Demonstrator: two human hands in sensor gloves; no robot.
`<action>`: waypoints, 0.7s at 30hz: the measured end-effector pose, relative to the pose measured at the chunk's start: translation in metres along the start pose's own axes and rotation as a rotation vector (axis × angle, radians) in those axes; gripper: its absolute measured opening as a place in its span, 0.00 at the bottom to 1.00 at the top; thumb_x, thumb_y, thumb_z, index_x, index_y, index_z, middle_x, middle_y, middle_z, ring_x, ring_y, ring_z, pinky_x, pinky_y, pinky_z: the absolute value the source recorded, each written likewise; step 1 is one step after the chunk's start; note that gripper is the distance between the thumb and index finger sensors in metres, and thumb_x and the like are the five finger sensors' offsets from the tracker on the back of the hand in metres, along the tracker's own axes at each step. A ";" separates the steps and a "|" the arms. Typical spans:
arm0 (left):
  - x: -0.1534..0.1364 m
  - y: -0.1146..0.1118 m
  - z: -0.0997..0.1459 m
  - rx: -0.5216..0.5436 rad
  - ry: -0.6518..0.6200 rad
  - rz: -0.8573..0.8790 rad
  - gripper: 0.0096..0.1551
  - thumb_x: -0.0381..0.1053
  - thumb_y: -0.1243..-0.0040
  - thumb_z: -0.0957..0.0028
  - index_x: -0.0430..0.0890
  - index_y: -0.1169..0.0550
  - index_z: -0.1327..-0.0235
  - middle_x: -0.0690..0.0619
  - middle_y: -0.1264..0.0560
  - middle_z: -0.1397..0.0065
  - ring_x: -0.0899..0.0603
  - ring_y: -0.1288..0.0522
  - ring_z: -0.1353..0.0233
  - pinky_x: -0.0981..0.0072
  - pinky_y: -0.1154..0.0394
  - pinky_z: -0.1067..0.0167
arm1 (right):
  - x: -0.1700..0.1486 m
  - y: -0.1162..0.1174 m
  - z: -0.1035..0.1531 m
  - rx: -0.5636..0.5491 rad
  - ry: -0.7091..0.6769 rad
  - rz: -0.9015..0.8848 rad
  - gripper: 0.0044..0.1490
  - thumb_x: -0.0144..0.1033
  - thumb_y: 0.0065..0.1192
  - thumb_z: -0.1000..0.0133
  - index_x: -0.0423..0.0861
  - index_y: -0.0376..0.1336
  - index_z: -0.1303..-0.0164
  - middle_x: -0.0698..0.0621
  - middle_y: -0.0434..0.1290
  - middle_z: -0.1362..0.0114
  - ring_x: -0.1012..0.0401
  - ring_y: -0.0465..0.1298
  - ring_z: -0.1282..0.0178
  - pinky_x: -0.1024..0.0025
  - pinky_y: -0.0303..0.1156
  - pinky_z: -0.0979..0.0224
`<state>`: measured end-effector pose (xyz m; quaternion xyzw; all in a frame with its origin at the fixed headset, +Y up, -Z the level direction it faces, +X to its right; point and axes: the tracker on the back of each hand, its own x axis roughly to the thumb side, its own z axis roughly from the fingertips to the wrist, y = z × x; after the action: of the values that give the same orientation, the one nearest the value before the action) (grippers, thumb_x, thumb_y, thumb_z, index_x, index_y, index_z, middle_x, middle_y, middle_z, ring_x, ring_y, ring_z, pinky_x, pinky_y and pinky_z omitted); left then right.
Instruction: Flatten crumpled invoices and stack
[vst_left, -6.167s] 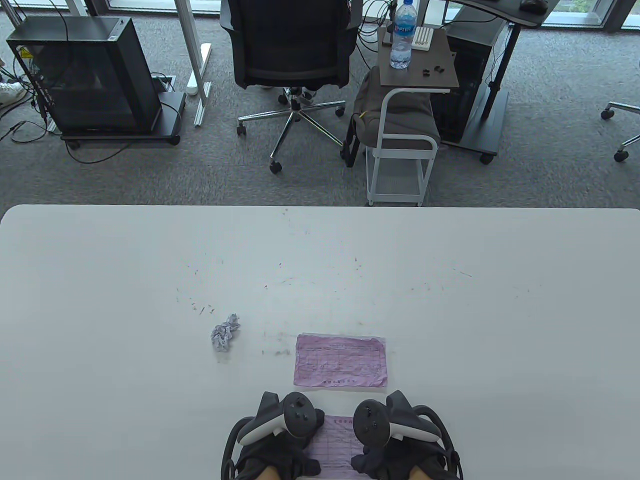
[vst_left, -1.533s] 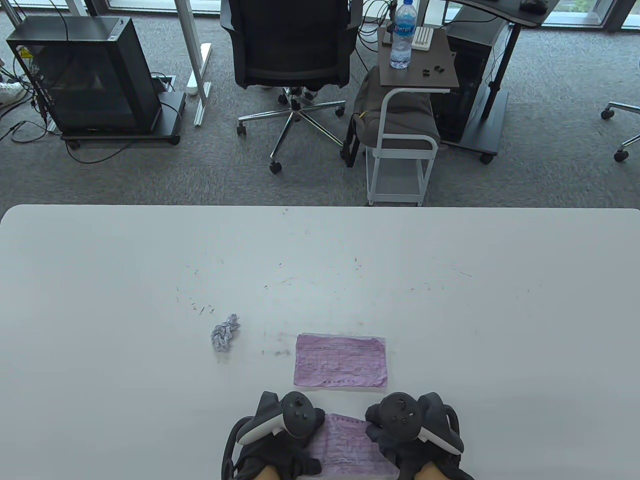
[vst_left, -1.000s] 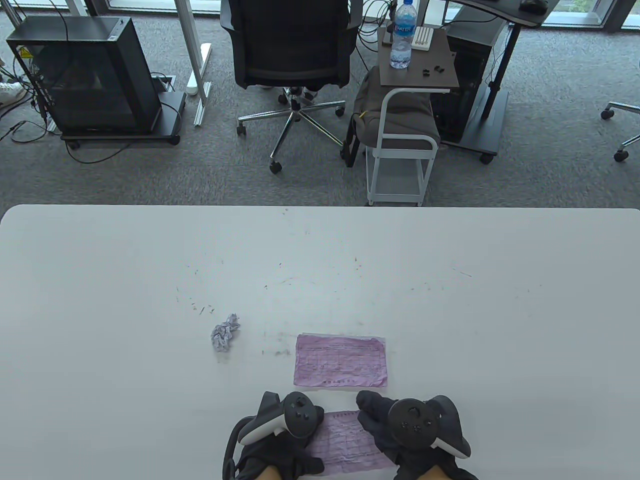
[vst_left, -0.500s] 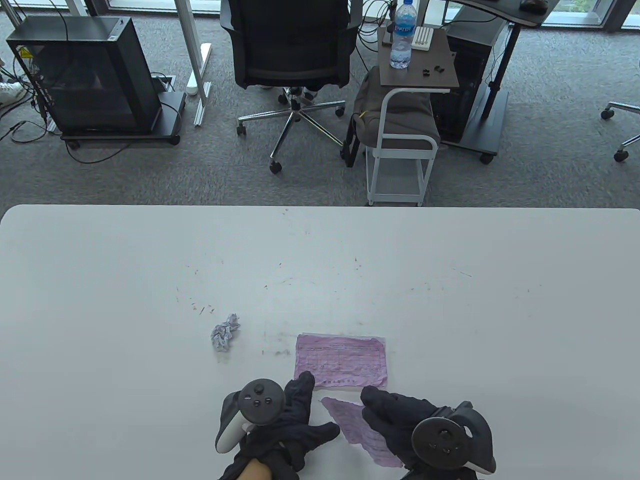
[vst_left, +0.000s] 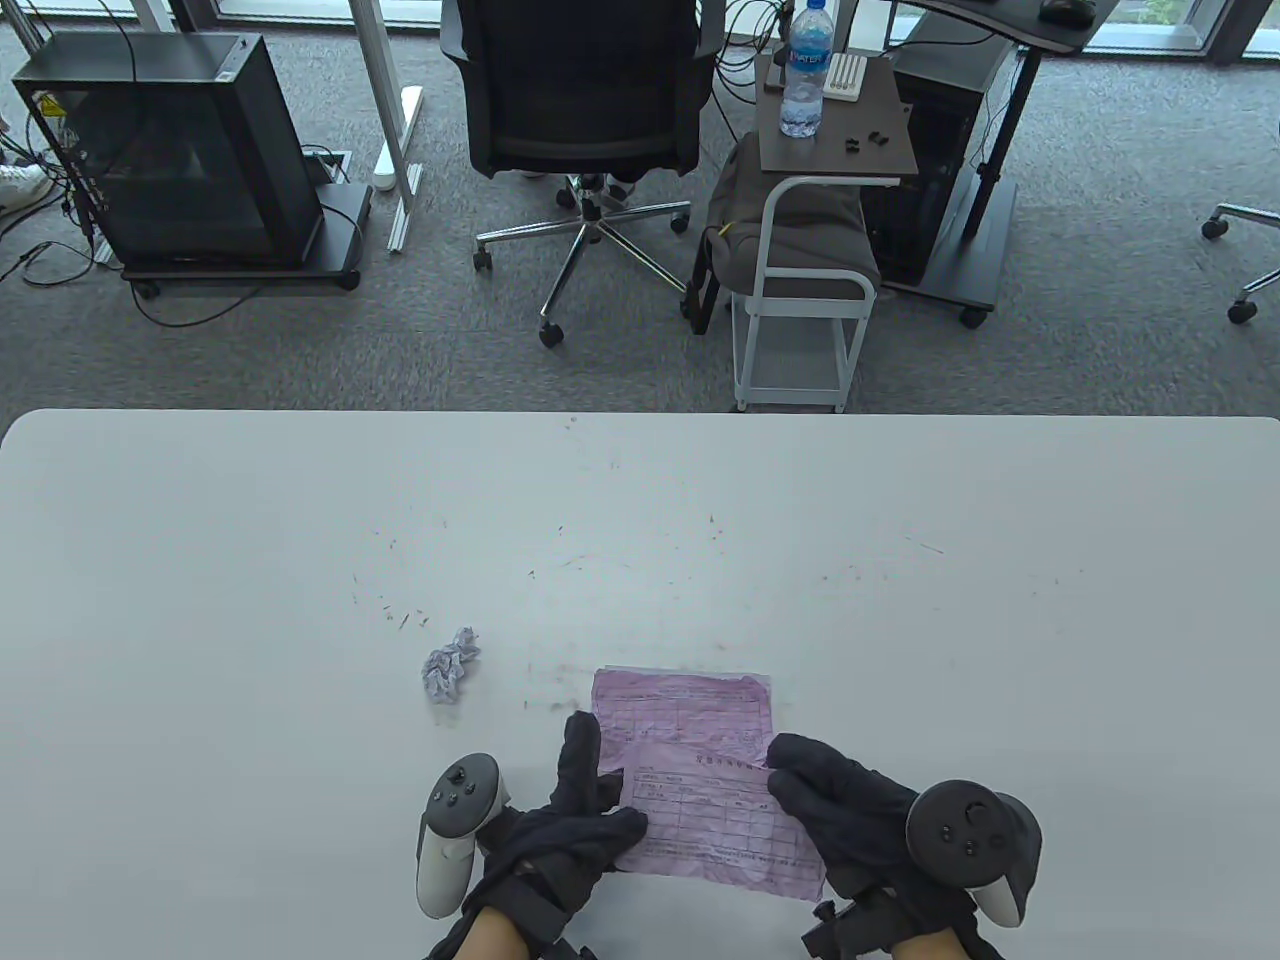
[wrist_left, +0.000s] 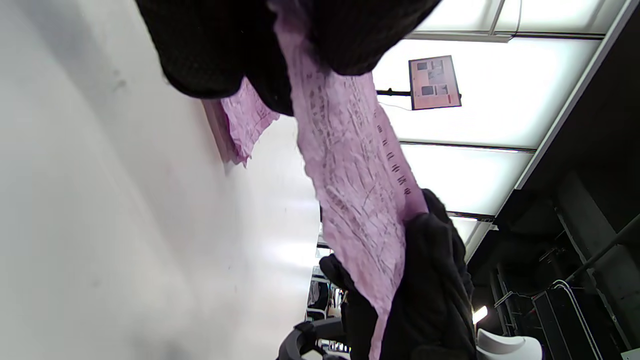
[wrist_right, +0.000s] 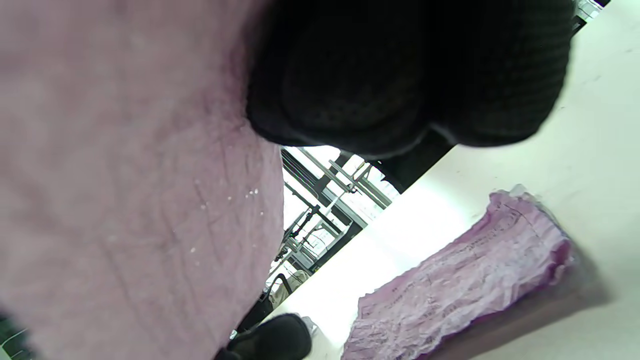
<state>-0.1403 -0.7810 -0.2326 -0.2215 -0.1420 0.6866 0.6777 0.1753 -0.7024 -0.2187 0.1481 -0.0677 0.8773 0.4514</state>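
Both hands have lifted the smoothed invoice (vst_left: 715, 820) off the table (vst_left: 200, 560) near its near edge: left hand (vst_left: 560, 830) and right hand (vst_left: 850, 810) each pinch a side, carrying it over the flat stack (vst_left: 680, 705). One crumpled invoice (vst_left: 450, 665) remains.

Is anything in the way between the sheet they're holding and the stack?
Nothing visible. Both hands carry the sheet in the air, its far edge already over the stack. The crumpled ball lies off to the left.
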 end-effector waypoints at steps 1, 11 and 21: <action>0.003 0.001 0.001 0.026 -0.024 -0.014 0.49 0.37 0.41 0.36 0.69 0.60 0.32 0.34 0.44 0.20 0.45 0.21 0.35 0.50 0.22 0.36 | -0.002 0.001 0.000 0.008 0.015 0.004 0.24 0.36 0.66 0.41 0.43 0.65 0.37 0.46 0.81 0.53 0.59 0.82 0.64 0.58 0.82 0.56; 0.030 -0.015 0.004 0.052 -0.081 -0.537 0.26 0.33 0.43 0.40 0.40 0.28 0.26 0.36 0.38 0.23 0.43 0.20 0.38 0.47 0.22 0.39 | -0.003 0.009 -0.001 0.179 0.093 0.175 0.31 0.29 0.66 0.42 0.39 0.59 0.30 0.40 0.78 0.43 0.52 0.82 0.54 0.51 0.80 0.48; 0.050 -0.032 -0.004 -0.024 0.054 -0.883 0.34 0.39 0.43 0.38 0.35 0.40 0.20 0.34 0.50 0.20 0.35 0.25 0.34 0.39 0.28 0.38 | 0.016 0.029 -0.023 0.306 0.147 0.470 0.34 0.28 0.67 0.42 0.38 0.56 0.27 0.38 0.76 0.39 0.50 0.80 0.51 0.49 0.79 0.47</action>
<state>-0.1097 -0.7305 -0.2253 -0.1652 -0.2131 0.3233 0.9071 0.1384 -0.7017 -0.2349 0.1308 0.0657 0.9662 0.2121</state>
